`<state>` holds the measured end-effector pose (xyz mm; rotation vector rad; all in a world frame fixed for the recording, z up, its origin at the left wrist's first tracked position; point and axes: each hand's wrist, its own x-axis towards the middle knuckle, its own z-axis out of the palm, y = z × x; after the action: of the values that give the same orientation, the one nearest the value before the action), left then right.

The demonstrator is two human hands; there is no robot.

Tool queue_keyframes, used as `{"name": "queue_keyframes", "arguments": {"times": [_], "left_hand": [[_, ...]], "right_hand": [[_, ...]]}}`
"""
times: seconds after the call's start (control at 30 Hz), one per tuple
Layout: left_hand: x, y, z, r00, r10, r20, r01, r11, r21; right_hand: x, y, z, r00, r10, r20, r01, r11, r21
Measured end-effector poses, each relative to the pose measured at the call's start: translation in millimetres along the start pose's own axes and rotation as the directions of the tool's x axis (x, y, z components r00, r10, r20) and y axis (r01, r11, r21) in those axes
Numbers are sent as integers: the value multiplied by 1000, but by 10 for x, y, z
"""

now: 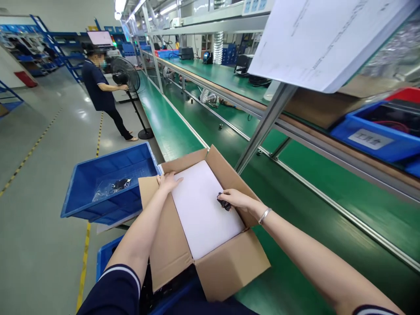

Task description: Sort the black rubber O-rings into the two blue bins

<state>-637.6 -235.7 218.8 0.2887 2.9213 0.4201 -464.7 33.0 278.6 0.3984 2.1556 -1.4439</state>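
Note:
An open cardboard box stands before me with its flaps folded outward. A flat white foam-like sheet lies inside it and covers the contents. My left hand rests on the box's left edge, fingers apart, with the thumb reaching over the sheet. Above the right part of the sheet, my right hand is closed around a small black bundle, which looks like a coiled cable. Its exact kind is partly hidden by the fingers.
Left of the box is a blue bin holding a bagged black item. A green workbench with metal frames runs along the right. A paper-covered board hangs upper right. A person stands beside a fan.

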Motion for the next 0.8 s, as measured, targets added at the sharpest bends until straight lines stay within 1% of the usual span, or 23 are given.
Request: {"name": "queue_keyframes", "arguments": {"times": [0.13, 0.2, 0.27, 0.33, 0.4, 0.5, 0.57, 0.67, 0.73, 0.8], "left_hand": [[59, -3, -93, 1000, -15, -13, 13, 989, -146], [76, -47, -160, 1000, -4, -8, 2, 967, -255], [59, -132, -226, 1000, 21, -6, -22, 920, -391], [-1, -258, -290, 998, 57, -15, -56, 840, -540], [-96, -410, -356, 996, 84, -36, -86, 733, -675], [-253, -627, -472, 994, 82, -73, -107, 574, -812], [-343, -734, -568, 993, 64, -99, -117, 489, -864], [-454, -860, -757, 978, -1, -208, -189, 403, -895], [-518, -970, -902, 955, -58, -290, -249, 374, -893], [-574, -1132, -1036, 935, -141, -326, -255, 374, -892]], "right_hand": [[-181, -90, 69, 998, -47, -51, 50, 997, 55], [-274, -133, 68, 995, -89, -34, 92, 990, 110], [-336, -157, 37, 991, -131, 6, 127, 974, 189], [-353, -149, -17, 987, -159, 24, 146, 948, 284], [-333, -108, -87, 986, -166, -4, 155, 911, 382], [-294, -5, -203, 988, -145, -53, 152, 848, 508], [-287, 69, -273, 989, -134, -59, 143, 807, 573], [-295, 172, -341, 990, -123, -68, 138, 758, 637], [-295, 236, -350, 991, -116, -69, 133, 744, 654], [-283, 297, -329, 992, -110, -56, 120, 753, 647]]}}
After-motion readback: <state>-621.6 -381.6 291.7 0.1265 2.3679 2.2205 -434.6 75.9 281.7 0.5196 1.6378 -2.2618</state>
